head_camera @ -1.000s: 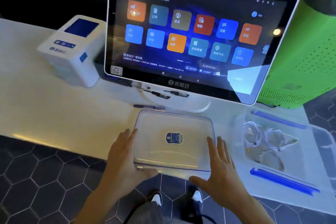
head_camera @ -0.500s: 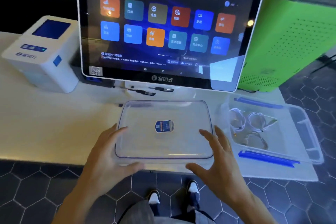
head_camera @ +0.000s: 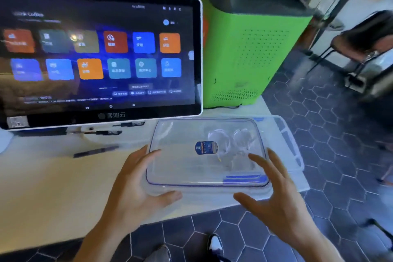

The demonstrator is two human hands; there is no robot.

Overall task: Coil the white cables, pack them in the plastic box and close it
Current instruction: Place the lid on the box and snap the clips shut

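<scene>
A clear plastic lid (head_camera: 182, 168) with a blue sticker (head_camera: 205, 147) hovers over the left part of the clear plastic box (head_camera: 291, 140) on the white counter. My left hand (head_camera: 136, 187) grips the lid's front left corner, thumb underneath. My right hand (head_camera: 274, 198) is spread at the lid's front right corner; whether it touches the lid is unclear. Coiled white cables (head_camera: 242, 138) lie inside the box, blurred through the lid. A blue latch (head_camera: 244, 178) of the box shows beneath the lid's front edge.
A large touchscreen terminal (head_camera: 102, 59) stands behind and to the left of the box. A green machine (head_camera: 244, 49) stands behind it on the right. A dark pen (head_camera: 95, 151) lies on the counter (head_camera: 42, 187). The counter's edge runs just under my hands.
The lid has been lifted off the counter and carried to the right, from in front of the terminal to over the box. Both hands moved right with it.
</scene>
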